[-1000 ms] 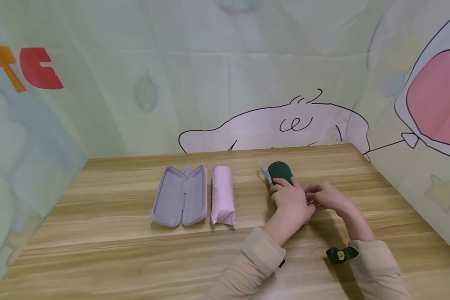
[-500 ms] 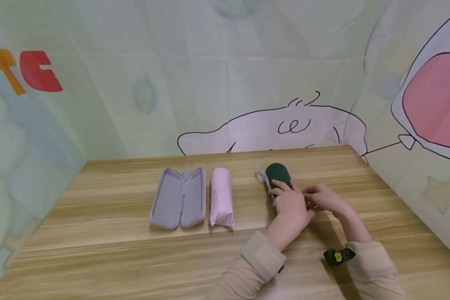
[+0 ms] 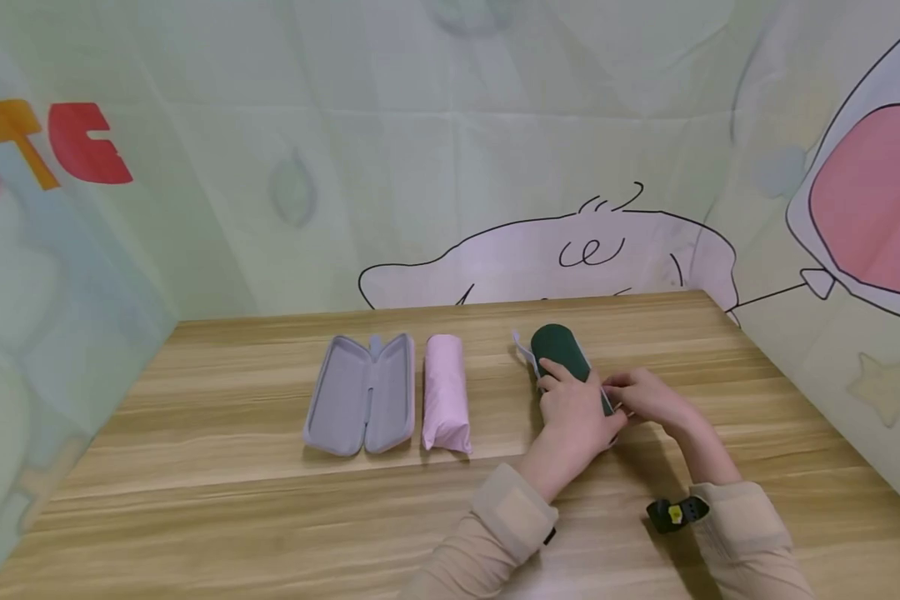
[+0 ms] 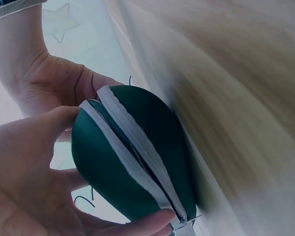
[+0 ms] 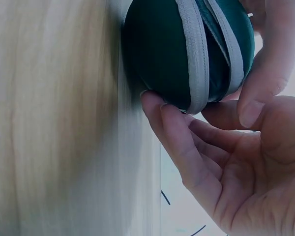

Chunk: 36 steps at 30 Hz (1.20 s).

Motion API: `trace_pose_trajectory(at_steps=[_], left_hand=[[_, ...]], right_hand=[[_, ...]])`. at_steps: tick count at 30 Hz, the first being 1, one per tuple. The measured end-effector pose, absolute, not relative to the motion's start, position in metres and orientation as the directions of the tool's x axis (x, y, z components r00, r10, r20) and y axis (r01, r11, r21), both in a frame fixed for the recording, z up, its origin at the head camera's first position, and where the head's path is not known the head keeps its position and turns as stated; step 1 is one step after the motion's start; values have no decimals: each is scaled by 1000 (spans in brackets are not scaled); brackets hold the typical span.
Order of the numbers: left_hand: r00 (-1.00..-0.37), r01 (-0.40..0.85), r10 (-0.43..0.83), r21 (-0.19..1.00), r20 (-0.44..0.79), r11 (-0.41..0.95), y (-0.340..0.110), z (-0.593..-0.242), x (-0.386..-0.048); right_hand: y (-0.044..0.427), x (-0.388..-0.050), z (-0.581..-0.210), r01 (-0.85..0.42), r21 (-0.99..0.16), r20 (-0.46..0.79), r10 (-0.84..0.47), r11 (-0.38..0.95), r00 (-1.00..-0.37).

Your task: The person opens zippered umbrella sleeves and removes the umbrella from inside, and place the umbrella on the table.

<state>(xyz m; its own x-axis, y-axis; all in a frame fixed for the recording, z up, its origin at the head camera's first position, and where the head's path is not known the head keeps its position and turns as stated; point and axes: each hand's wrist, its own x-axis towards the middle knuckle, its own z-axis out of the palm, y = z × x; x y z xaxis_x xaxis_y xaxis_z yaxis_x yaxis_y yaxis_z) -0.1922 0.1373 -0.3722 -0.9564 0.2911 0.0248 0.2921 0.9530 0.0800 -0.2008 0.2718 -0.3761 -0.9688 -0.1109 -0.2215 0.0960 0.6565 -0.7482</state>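
A rounded green zip-up case [image 3: 558, 346] lies on the right half of the table, with a pale loop [image 3: 523, 347] at its far left edge. My left hand [image 3: 572, 414] grips it from above, thumb on the near side and fingers over the far side. In the left wrist view, the two grey zipper bands [image 4: 132, 147] stand slightly apart along the seam. My right hand [image 3: 651, 397] is at the case's right side; in the right wrist view its curled fingertips [image 5: 174, 118] and thumb pinch the edge by the zipper. The zip pull is hidden there.
Left of the green case lies a pink soft cylindrical bundle [image 3: 446, 392]. Beside it, a grey hard case [image 3: 337, 400] lies spread open, hollow side up. Behind the wooden table [image 3: 232, 517] hangs a printed cloth backdrop [image 3: 390, 183].
My left hand has slid a little left and nearer on the green case, showing more of its top and right edge. The right hand stays at almost the same place.
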Motion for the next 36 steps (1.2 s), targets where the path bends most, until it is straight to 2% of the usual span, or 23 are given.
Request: trace_pose_trajectory(at_steps=[10,36], left_hand=[[-944,324,320,41,87,945,126,-370,-191],[-904,425,414,121,106,897,95,-359,-186]], right_hand=[[270,-199,-373,98,-748,-227,-115,656,-967],[268,-201,-376,118,-773,-245,-122,623,-962]])
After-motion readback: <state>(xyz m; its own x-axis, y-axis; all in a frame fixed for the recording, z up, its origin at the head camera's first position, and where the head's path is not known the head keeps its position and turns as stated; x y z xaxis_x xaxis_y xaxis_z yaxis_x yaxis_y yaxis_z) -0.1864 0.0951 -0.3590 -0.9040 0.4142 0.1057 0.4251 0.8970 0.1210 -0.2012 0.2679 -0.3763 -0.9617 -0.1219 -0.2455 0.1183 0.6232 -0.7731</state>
